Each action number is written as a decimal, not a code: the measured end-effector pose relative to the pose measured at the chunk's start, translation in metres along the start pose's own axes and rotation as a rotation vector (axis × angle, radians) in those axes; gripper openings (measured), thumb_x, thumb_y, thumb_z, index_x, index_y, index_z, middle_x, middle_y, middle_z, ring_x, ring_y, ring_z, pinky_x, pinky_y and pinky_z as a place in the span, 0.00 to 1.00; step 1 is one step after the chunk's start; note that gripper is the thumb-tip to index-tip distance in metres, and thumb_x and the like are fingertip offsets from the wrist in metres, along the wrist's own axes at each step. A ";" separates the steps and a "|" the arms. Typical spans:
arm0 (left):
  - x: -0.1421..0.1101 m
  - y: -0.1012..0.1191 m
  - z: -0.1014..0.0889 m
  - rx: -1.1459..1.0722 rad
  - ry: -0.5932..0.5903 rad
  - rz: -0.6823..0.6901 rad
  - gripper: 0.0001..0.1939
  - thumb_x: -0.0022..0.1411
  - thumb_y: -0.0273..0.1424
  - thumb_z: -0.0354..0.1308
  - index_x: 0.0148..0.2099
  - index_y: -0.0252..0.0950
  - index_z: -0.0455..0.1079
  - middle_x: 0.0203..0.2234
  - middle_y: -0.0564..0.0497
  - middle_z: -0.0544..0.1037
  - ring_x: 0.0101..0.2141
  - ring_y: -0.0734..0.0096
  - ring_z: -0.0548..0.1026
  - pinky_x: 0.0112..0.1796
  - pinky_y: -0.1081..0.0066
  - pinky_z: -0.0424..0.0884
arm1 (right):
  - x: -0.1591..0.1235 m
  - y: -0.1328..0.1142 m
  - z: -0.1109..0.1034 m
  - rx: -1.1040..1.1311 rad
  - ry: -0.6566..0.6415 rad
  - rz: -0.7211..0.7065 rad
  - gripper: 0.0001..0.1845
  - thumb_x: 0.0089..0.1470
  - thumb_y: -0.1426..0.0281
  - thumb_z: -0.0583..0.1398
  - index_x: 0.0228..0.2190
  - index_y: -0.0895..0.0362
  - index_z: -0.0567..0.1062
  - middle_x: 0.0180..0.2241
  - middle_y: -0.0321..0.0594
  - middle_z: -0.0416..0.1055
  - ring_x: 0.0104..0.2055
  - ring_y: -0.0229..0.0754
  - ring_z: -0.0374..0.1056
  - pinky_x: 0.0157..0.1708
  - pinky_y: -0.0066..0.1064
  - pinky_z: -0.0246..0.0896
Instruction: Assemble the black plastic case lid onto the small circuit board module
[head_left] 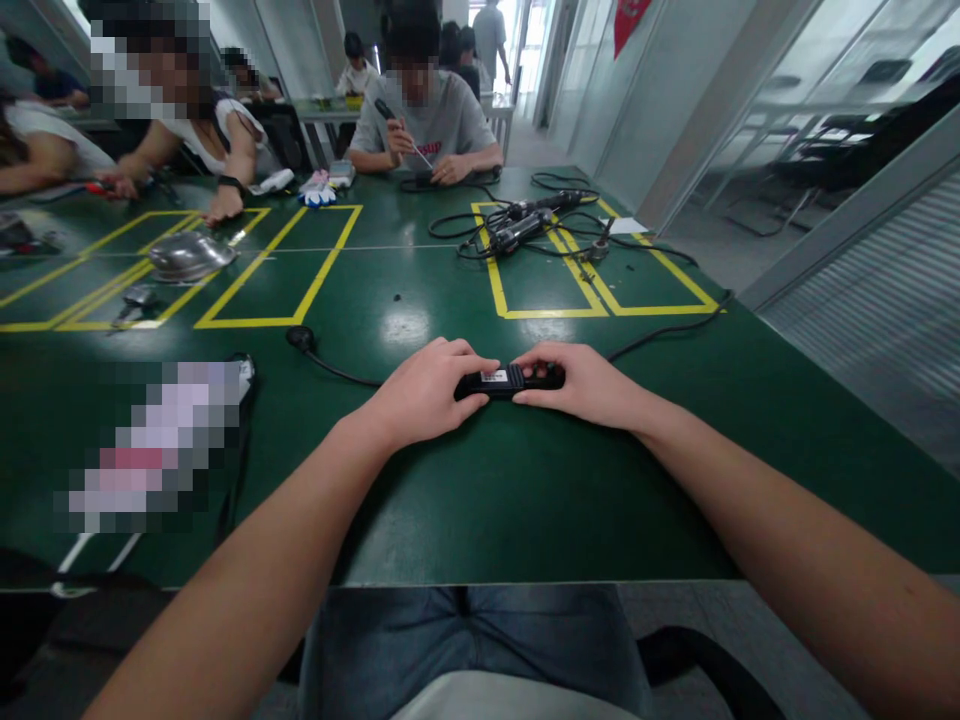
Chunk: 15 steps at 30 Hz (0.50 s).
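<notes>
One black corded unit [495, 390] with a white label [492, 376]: it sat between your hands, at the near half of the green table [525, 500]. Your left hand [431, 388] was clamped on its left end, thumb opposite fingers; your right hand [589, 385] was closed on its right end. One black plug [301, 338] lay left of your left hand. Several corded tools [525, 230] lay beyond, across yellow tape outlines [555, 313].

One left hand [424, 395] and one right hand [592, 388]; one black labelled device [492, 381]; one black plug [300, 339]; one green work surface [547, 500]; one shiny bowl-shaped metal piece [187, 258]; one red pennant [628, 22]; one black wristband [231, 183].
</notes>
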<state>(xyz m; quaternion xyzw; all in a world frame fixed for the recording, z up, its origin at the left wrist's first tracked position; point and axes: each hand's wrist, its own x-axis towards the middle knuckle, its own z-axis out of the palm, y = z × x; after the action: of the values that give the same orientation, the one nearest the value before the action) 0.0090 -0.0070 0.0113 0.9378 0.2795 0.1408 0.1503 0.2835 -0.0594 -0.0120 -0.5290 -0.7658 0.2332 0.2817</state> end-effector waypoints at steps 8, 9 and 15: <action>-0.001 0.001 0.000 -0.014 0.018 0.017 0.23 0.73 0.31 0.67 0.67 0.36 0.80 0.55 0.40 0.85 0.56 0.47 0.82 0.62 0.46 0.78 | -0.003 -0.004 0.003 -0.039 0.049 -0.041 0.17 0.57 0.59 0.76 0.47 0.52 0.89 0.40 0.42 0.85 0.40 0.50 0.78 0.44 0.42 0.74; -0.001 0.002 0.000 -0.010 0.019 0.020 0.23 0.73 0.31 0.67 0.67 0.36 0.80 0.55 0.40 0.85 0.56 0.47 0.82 0.62 0.46 0.78 | -0.003 -0.004 0.003 -0.041 0.051 -0.045 0.17 0.57 0.59 0.76 0.47 0.52 0.89 0.40 0.42 0.85 0.39 0.50 0.78 0.44 0.42 0.74; -0.001 0.003 -0.001 0.008 0.022 0.022 0.21 0.73 0.31 0.66 0.66 0.38 0.80 0.54 0.41 0.85 0.55 0.49 0.82 0.62 0.48 0.78 | -0.002 -0.005 0.001 -0.046 0.043 -0.054 0.18 0.56 0.58 0.75 0.46 0.52 0.88 0.40 0.42 0.85 0.39 0.50 0.78 0.44 0.42 0.74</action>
<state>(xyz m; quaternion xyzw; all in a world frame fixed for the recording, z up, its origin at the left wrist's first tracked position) 0.0098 -0.0098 0.0128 0.9398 0.2714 0.1515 0.1417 0.2800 -0.0629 -0.0097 -0.5195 -0.7786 0.1964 0.2922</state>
